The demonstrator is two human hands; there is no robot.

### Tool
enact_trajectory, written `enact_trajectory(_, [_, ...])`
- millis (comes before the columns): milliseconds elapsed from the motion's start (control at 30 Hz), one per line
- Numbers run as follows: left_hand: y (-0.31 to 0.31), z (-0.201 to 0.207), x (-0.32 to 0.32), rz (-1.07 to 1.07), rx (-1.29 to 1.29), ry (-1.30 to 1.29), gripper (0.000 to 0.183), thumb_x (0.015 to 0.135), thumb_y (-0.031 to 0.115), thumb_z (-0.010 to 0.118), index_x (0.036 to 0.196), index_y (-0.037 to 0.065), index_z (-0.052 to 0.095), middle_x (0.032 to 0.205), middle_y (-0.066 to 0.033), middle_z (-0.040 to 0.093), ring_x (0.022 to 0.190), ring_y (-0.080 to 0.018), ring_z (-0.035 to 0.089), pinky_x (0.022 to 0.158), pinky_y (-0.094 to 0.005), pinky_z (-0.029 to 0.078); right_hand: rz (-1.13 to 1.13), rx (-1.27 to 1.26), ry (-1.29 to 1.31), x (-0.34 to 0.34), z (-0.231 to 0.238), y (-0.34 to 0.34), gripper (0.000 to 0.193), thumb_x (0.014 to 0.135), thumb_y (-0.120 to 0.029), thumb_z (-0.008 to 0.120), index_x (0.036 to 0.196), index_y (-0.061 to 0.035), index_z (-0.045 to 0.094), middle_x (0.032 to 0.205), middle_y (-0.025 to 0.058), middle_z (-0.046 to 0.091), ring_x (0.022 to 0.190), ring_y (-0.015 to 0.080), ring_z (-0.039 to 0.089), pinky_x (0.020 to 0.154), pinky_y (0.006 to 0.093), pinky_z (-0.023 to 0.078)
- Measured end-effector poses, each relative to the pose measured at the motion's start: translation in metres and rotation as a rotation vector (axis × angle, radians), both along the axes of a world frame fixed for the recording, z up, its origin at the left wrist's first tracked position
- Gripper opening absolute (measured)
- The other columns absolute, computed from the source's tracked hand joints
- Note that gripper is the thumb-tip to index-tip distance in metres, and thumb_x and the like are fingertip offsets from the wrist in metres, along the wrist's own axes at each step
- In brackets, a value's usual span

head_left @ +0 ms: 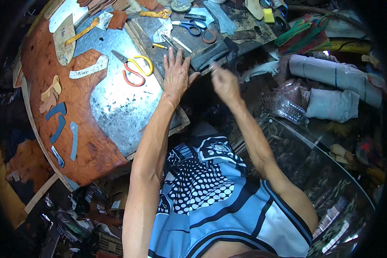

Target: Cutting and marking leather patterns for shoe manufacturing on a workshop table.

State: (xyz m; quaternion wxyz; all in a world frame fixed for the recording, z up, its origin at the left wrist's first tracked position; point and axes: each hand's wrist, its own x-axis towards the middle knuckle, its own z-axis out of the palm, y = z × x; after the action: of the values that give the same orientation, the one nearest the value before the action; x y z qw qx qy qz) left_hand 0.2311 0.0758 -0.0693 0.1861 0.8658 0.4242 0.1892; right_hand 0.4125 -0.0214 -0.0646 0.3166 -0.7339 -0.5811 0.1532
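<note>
My left hand [176,75] lies flat at the worktable's edge with its fingers stretched out. Just beyond its fingertips are a yellow pencil [160,46], a white pen [182,44] and a slim metal tool [170,41]. To its left, scissors with one yellow and one red-orange handle [135,69] rest on a metal sheet [116,103]. My right hand [226,86] hovers past the table edge, slightly blurred, its fingers curled together; whatever they may pinch is too small to make out. Beside its fingertips sits a black folded bundle [210,56].
Brown leather [90,150] covers the table's left, with blue cut pieces [58,129] and pale templates [64,41] on it. Blue-handled scissors [191,28], a tape roll [209,36] and a yellow block [268,16] lie farther back. Wrapped rolls [331,75] and a glass-topped case [318,144] stand right.
</note>
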Motion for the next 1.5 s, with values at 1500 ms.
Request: enact_trajectory(1500, [0.000,-0.003,0.000,-0.007,-0.016,0.019,0.059,0.084,0.039,0.073,0.129,0.003,0.059,0.150,-0.0223,0.039,0.146,-0.0461,0.021,0.119,-0.0587,0.015,-0.050,0.081,-0.113,0.028,0.021,0.006,0.035,0.091,-0.008,0.060,0.126,-0.0078,0.063,0.099,0.0191,0.060,0.089,0.0399,0.060,0.077,0.0477,0.050])
